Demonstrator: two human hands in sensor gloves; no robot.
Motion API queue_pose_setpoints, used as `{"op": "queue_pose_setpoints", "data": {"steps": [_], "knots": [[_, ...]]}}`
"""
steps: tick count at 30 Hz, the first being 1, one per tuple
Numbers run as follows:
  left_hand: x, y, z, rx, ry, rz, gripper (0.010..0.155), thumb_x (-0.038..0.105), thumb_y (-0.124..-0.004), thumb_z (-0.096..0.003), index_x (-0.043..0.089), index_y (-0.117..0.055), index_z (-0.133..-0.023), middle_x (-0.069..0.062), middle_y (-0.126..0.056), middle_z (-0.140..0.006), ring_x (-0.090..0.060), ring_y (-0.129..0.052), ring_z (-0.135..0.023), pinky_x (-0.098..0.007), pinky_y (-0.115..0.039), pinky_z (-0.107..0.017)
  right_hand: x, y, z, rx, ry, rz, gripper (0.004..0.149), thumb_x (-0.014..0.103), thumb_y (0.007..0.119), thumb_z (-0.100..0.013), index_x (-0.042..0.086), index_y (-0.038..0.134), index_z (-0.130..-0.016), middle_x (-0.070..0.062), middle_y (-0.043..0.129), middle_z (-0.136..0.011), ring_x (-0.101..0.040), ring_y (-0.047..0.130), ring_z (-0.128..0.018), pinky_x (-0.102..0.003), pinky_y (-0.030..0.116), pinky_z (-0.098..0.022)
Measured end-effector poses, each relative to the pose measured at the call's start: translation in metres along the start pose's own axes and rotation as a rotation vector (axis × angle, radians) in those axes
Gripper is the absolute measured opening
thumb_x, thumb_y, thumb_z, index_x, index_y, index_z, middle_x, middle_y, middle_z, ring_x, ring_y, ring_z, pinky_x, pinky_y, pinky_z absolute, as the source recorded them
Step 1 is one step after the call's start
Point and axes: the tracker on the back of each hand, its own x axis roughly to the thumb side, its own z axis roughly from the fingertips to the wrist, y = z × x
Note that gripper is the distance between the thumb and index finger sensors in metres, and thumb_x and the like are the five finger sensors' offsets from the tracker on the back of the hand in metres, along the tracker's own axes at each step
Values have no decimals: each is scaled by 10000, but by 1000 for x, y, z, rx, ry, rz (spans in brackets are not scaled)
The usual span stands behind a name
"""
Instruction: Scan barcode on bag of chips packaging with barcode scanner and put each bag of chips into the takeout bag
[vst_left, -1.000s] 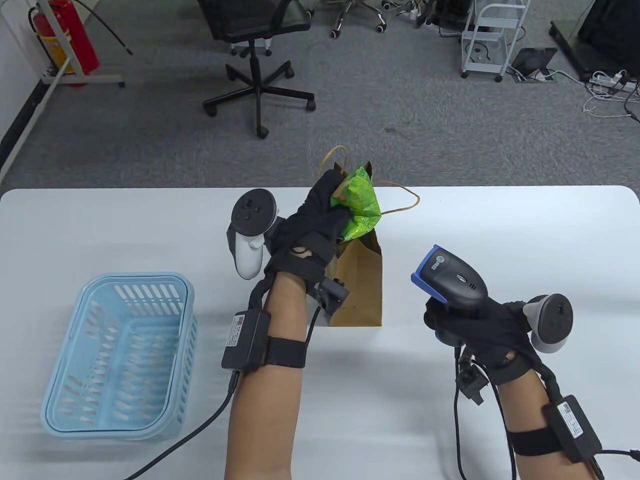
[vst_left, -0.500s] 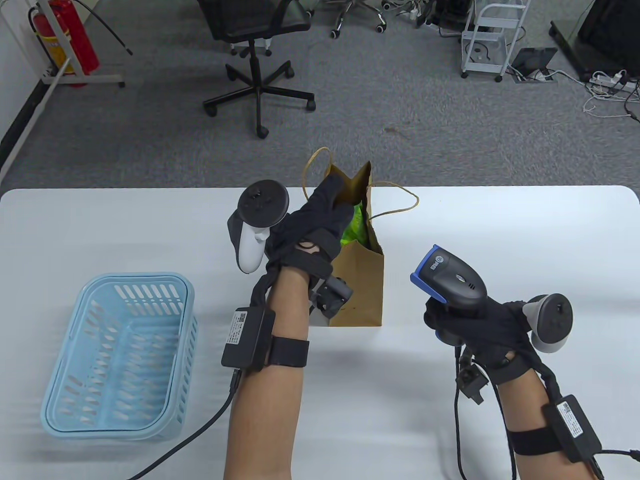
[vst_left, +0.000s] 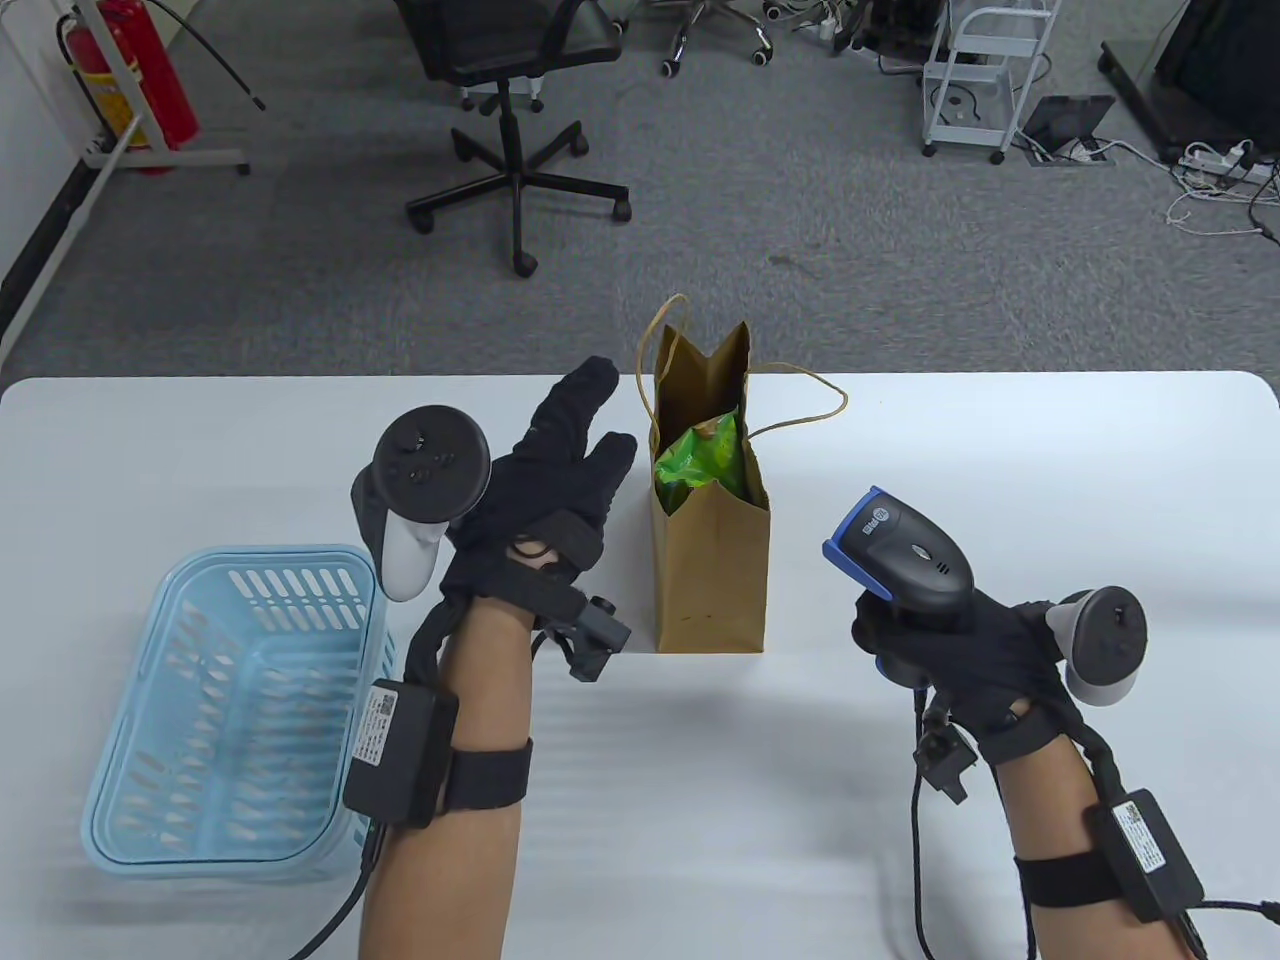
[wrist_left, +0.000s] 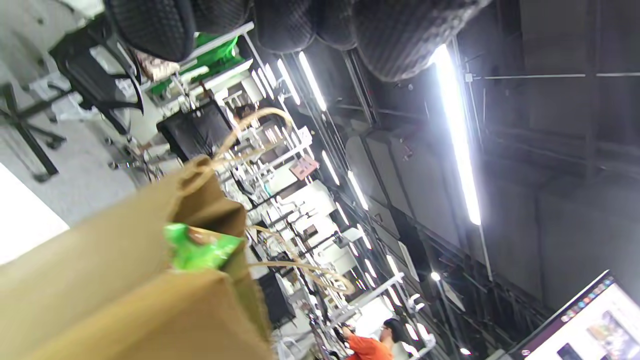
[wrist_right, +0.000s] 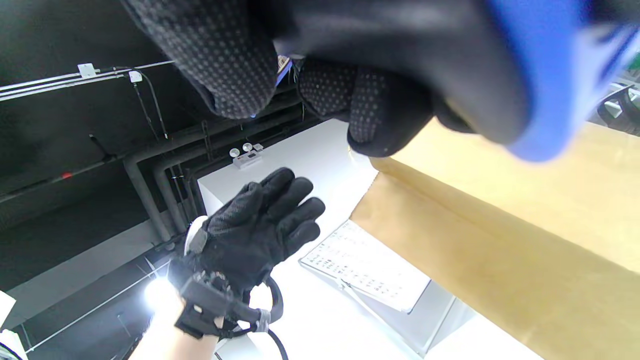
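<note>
The crinkly green foil bag of chips (vst_left: 700, 460) sits inside the upright brown paper takeout bag (vst_left: 710, 570), just right of the left hand (vst_left: 540, 490), whose fingers (vst_left: 580, 400) are straight and empty. The right hand (vst_left: 960, 660) grips the grey-and-blue barcode scanner (vst_left: 900, 555). The chips look light, soft, crushable: hold loosely by a top seam.

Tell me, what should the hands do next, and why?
Probably the left hand should swing to the blue basket to look for another bag. It is open and holds nothing, beside the takeout bag, where the green chips bag already sits. The right hand grips the scanner, ready. The basket looks empty, though.
</note>
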Motion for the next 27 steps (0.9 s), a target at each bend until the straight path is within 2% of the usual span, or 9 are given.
{"op": "queue_pose_setpoints", "data": {"steps": [5,10,17,19,23,27], "knots": [[-32,-12,23,5,-14,-63,690,342,-706,-586,83,-455,-1174,-245,-420,-1180,-612,-387,-1037,-697,-555,-674,-3,0,0,-1,14,16,623,391,846,-563,27,676,-1040,-155,906,-782,-306,1041,-557,-520,883,-449],[-74,-39,42,-18,-11,-99,700,358,-704,-585,81,-448,-1175,-246,-409,-1180,-623,-367,-1031,-708,-533,-671,-4,1,1,1,29,32,623,390,847,-563,28,677,-1040,-154,907,-782,-307,1041,-558,-521,883,-448],[-117,-66,46,-59,51,-166,715,370,-704,-581,80,-430,-1175,-245,-381,-1181,-626,-323,-1028,-724,-488,-671,-7,2,1,-2,48,53,624,393,847,-562,29,676,-1040,-157,906,-785,-308,1041,-561,-521,883,-449],[-123,-68,47,-87,65,-197,723,377,-695,-583,82,-408,-1176,-244,-353,-1183,-629,-299,-1024,-726,-470,-672,-8,2,1,-8,53,57,628,396,846,-562,29,674,-1042,-159,906,-786,-312,1040,-563,-522,881,-450],[-132,-68,51,-74,79,-252,725,378,-694,-579,82,-407,-1174,-244,-354,-1180,-627,-297,-1024,-730,-461,-671,-10,-3,3,-61,71,91,632,405,840,-566,36,665,-1048,-166,891,-806,-328,1028,-591,-526,871,-463],[-142,-68,57,-56,98,-267,724,375,-697,-576,79,-411,-1172,-244,-360,-1176,-629,-295,-1021,-735,-456,-666,-15,-12,10,-172,120,205,631,435,814,-576,44,664,-1048,-191,842,-849,-385,974,-661,-573,824,-509]]}}
